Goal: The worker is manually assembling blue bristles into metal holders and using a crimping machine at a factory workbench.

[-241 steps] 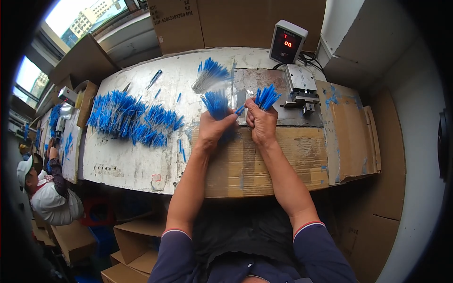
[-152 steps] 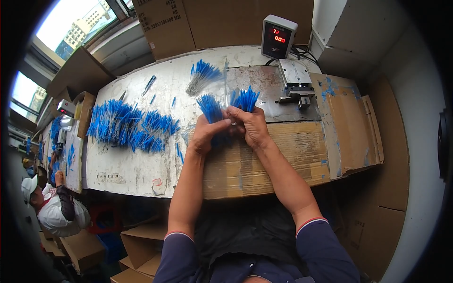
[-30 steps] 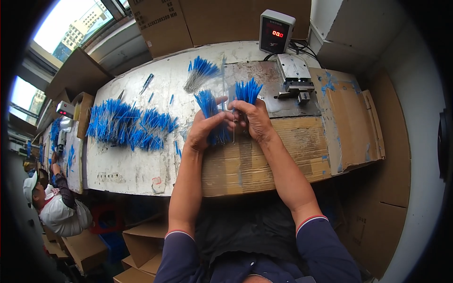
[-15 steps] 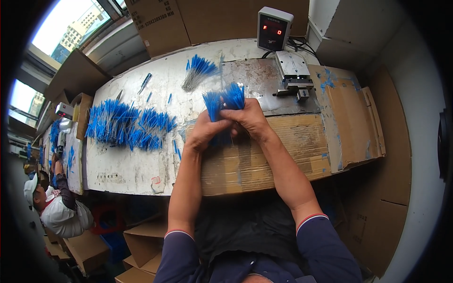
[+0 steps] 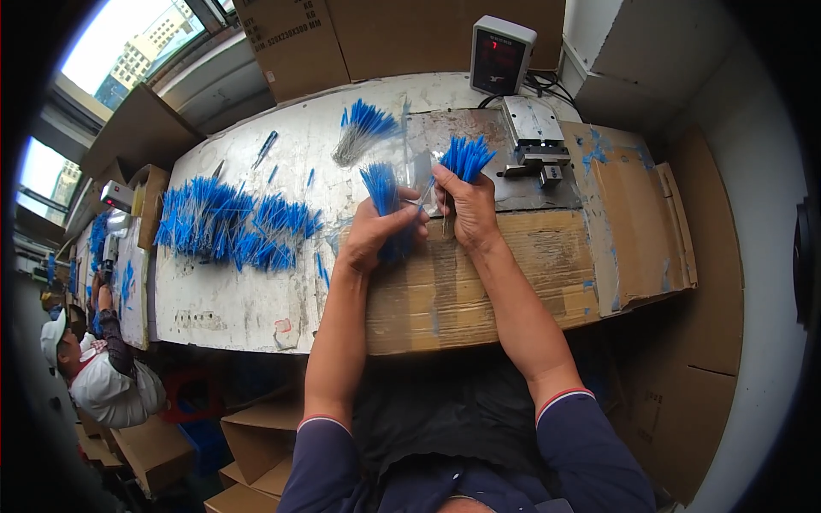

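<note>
My left hand (image 5: 375, 232) is closed around a bundle of thin blue-ended wires (image 5: 379, 184), whose blue ends stand up above the thumb; more blue shows below the palm. In my right hand (image 5: 473, 209) a second bundle of blue-ended wires (image 5: 466, 157) is gripped, its blue ends fanned upward. A few pale strands hang below the right fingers, between the hands. The two hands are slightly apart above the cardboard-covered front of the bench. Beyond them lies a loose bundle of wires (image 5: 368, 128) with blue ends and pale tails.
To the left lies a wide heap of blue-ended wires (image 5: 209, 221), with a pen-like tool (image 5: 265, 150) behind it. At the back right stand a metal press-like fixture (image 5: 534, 132) and a counter box with a red display (image 5: 499, 56). A co-worker (image 5: 111, 380) sits at far left.
My right hand has moved right and a little away from my left hand, carrying its bundle. The left hand stays nearly in place. The red display has changed.
</note>
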A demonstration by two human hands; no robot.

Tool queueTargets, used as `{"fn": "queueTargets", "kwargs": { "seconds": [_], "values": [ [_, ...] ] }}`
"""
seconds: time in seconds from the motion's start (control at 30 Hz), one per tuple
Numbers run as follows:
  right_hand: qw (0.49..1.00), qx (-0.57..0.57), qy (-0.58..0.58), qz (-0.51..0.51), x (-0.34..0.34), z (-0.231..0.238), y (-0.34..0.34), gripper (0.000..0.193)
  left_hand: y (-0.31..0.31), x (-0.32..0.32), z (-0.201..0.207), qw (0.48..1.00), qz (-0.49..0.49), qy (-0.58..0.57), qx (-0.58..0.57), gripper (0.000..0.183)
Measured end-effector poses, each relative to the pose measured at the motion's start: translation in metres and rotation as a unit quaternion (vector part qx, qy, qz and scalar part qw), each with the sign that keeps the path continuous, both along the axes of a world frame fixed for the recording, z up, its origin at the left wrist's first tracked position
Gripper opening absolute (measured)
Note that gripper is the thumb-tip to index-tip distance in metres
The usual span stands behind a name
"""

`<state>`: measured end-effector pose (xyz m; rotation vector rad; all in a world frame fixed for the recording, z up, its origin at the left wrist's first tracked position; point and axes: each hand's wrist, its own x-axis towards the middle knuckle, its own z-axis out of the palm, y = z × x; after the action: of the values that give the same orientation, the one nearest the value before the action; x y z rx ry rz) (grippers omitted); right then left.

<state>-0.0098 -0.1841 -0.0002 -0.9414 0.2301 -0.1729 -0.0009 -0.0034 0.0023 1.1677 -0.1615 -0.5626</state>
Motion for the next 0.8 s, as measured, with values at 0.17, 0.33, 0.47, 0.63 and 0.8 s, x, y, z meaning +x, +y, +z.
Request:
{"fn": "queueTargets", "kwargs": {
  "seconds": [0.17, 0.33, 0.47, 0.63, 0.8],
  "values": [
    [0.999, 0.018, -0.022, -0.023, 0.001, -0.003, -0.001, 0.013, -0.001, 0.002, -0.002, 0.999, 0.004, -0.024, 0.037, 0.045],
    [0.992, 0.073, -0.021, -0.1, 0.01, -0.004, -0.018, 0.016, -0.001, 0.004, -0.003, 0.997, -0.003, -0.046, 0.054, 0.047],
    [0.978, 0.121, -0.034, -0.164, 0.013, -0.005, -0.043, 0.016, 0.0, 0.003, 0.0, 0.997, -0.021, -0.046, 0.055, 0.049],
    [0.991, 0.032, -0.072, -0.112, 0.007, 0.009, -0.032, 0.012, 0.001, 0.0, 0.003, 0.999, 0.039, 0.002, -0.001, 0.042],
    [0.99, -0.061, -0.125, -0.029, 0.001, 0.011, -0.024, 0.014, 0.003, -0.001, 0.009, 0.995, 0.095, 0.038, -0.015, 0.039]
  ]
}}
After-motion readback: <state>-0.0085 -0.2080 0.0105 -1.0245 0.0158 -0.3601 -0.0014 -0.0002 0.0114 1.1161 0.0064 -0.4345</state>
